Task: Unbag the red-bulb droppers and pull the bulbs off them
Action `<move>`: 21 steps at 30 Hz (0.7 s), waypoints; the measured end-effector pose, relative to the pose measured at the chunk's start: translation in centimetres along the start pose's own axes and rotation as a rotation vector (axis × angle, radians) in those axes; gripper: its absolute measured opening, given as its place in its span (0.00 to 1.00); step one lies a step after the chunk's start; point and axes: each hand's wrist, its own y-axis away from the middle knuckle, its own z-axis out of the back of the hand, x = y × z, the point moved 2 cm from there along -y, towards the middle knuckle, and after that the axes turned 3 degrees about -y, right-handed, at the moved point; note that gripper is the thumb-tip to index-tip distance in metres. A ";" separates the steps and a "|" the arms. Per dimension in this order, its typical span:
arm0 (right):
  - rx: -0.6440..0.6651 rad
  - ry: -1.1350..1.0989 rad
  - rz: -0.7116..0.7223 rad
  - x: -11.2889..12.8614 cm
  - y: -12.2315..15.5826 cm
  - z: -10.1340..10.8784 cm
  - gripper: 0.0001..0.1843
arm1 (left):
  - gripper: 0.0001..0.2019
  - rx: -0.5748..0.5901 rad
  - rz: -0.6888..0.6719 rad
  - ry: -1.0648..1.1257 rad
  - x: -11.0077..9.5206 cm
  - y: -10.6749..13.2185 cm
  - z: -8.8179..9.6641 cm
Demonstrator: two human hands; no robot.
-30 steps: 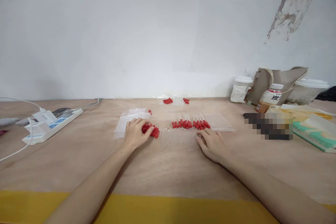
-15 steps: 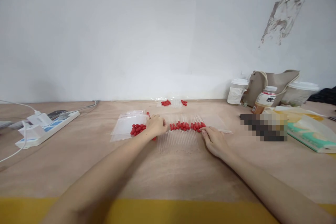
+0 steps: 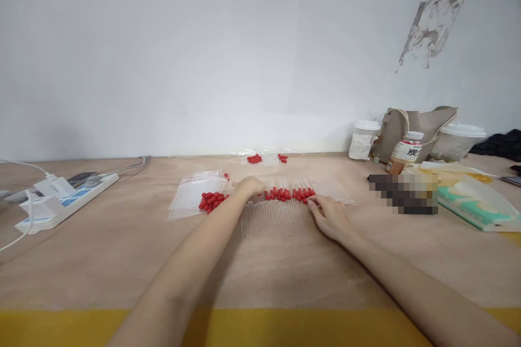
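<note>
Several clear droppers with red rubber bulbs [image 3: 280,194] lie side by side in a row. Below the row, thin clear tubes [image 3: 272,219] point towards me. My left hand [image 3: 251,187] is at the row's left end, its fingers curled and mostly hidden behind the hand; what they hold does not show. At the right end my right hand [image 3: 329,214] rests with thumb and forefinger pinched beside the last bulbs. Whatever lies between those fingertips is too small to make out. A pile of loose red bulbs [image 3: 210,201] lies left of my left forearm, on clear plastic bags [image 3: 185,192].
Farther back lie small bags with red bulbs [image 3: 254,159]. A power strip [image 3: 85,195] with white chargers is on the left. To the right stand a lidded cup [image 3: 363,141], a bottle [image 3: 405,153] and a grey bag [image 3: 423,119], with a green-white tissue pack [image 3: 476,209] in front.
My left hand has moved right, from beside the loose bulbs to the left end of the dropper row. My right hand stays at the right end. The view has shifted slightly.
</note>
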 end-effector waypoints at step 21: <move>-0.221 0.026 0.754 7.4 3.5 -1.1 0.13 | 0.04 -0.666 -0.823 0.128 6.3 13.2 -3.9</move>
